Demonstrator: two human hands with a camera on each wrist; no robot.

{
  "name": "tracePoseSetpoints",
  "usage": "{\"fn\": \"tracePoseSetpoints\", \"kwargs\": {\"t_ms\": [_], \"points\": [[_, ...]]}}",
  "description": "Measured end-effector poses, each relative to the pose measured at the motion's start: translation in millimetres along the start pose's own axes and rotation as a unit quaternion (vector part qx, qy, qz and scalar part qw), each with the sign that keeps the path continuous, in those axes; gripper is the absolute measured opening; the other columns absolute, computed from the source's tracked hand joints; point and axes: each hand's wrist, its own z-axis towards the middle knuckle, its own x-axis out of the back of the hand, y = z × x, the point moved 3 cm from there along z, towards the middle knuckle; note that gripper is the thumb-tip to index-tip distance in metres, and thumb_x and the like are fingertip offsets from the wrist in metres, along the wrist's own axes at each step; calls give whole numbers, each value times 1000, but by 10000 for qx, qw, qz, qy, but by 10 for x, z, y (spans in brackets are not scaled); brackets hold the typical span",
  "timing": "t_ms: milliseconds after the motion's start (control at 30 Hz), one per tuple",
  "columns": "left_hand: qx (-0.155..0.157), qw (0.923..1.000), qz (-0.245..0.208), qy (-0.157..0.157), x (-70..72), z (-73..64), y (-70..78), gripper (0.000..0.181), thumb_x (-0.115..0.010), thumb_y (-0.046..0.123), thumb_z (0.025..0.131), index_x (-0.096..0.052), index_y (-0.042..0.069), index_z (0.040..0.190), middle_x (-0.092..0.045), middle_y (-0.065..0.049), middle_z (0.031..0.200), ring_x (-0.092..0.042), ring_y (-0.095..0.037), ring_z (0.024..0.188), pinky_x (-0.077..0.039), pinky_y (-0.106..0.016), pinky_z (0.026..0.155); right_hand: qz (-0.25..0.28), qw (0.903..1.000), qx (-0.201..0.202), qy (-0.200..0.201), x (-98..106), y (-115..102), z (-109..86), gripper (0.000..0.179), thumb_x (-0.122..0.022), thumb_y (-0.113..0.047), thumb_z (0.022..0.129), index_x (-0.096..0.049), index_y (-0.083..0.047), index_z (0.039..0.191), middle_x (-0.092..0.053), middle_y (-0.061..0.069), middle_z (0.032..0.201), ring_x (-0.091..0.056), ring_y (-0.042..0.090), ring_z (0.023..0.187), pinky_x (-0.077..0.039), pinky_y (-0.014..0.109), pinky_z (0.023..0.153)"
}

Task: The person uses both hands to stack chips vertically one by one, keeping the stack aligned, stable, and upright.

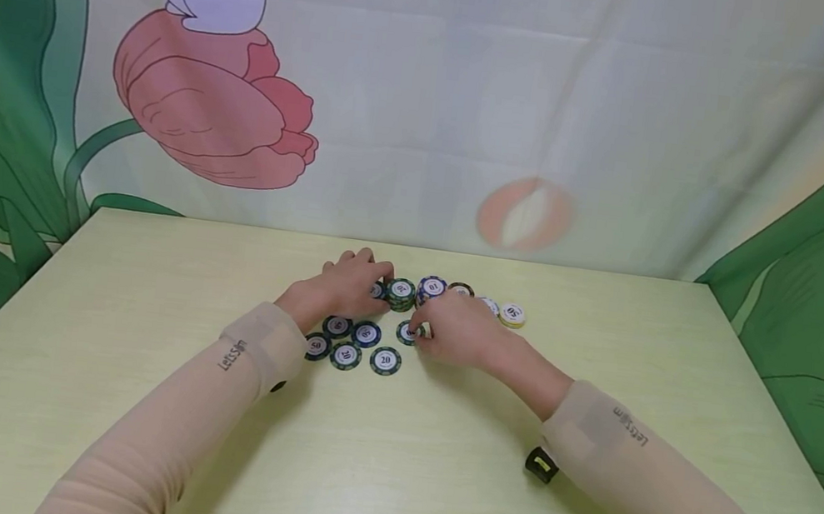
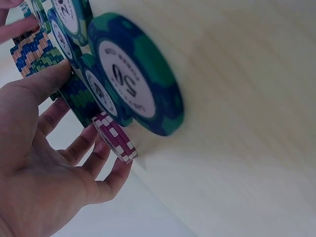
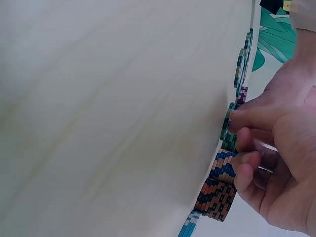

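Note:
My left hand (image 1: 349, 285) curls round a stack of dark blue-green poker chips (image 2: 79, 102), its thumb on the near side and fingers behind. Those fingers also reach behind a short purple-and-white stack (image 2: 116, 138). My right hand (image 1: 460, 329) pinches a green poker chip (image 1: 406, 333) at its edge with thumb and forefinger. Loose chips marked 50 (image 1: 366, 334) and 20 (image 1: 385, 361) lie flat on the near side of the left hand. Between the hands stands a green stack (image 1: 401, 291).
A blue stack marked 10 (image 1: 432, 286) and a black-rimmed stack (image 1: 461, 289) stand beyond the right hand. Farther right are a pale blue stack (image 1: 488, 305) and a yellow-edged one (image 1: 513, 316). A printed curtain (image 1: 413, 106) hangs behind the table (image 1: 389, 472).

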Motion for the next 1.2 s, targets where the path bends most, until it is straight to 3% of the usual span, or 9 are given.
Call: {"fn": "tracePoseSetpoints", "kwargs": {"t_ms": [200,433,700,933,1200], "points": [[2,10000,-26,-4,1,-2,0,45,-69,33,99,-58,15,138,-47,-19,137,-43,-39,123,-36,-63,103,33,9998,-133,-129,-15,22,0,16,-80,-25,89,-81,-20,104,-70,-6,84,-60,11,70,-52,35,57],[-3,10000,-45,1,6,2,-10,45,-69,33,99,-58,15,138,-47,-19,136,-43,-38,121,-36,-63,102,42,9990,-394,-183,-9,17,-1,33,-82,-31,87,-75,-13,114,-69,-2,90,-62,17,78,-53,39,61],[26,10000,-56,-9,1,5,-4,45,-69,33,99,-58,15,138,-47,-19,138,-43,-38,122,-35,-63,103,151,9989,-377,-254,-40,41,12,23,-81,-29,87,-76,-13,102,-66,-5,85,-59,15,72,-49,33,57],[28,9999,-115,-34,17,7,0,45,-70,33,98,-58,15,138,-47,-19,138,-43,-38,122,-35,-63,104,163,9986,-363,-351,-64,31,26,24,-79,-26,85,-67,-11,99,-62,-4,80,-59,16,68,-48,32,56],[50,9999,-140,-50,0,18,-9,43,-70,32,98,-59,16,136,-47,-18,136,-43,-37,121,-35,-61,103,345,9981,-500,-96,-44,23,39,29,-76,-28,83,-64,-10,102,-63,-2,83,-60,15,68,-49,32,58]]}}
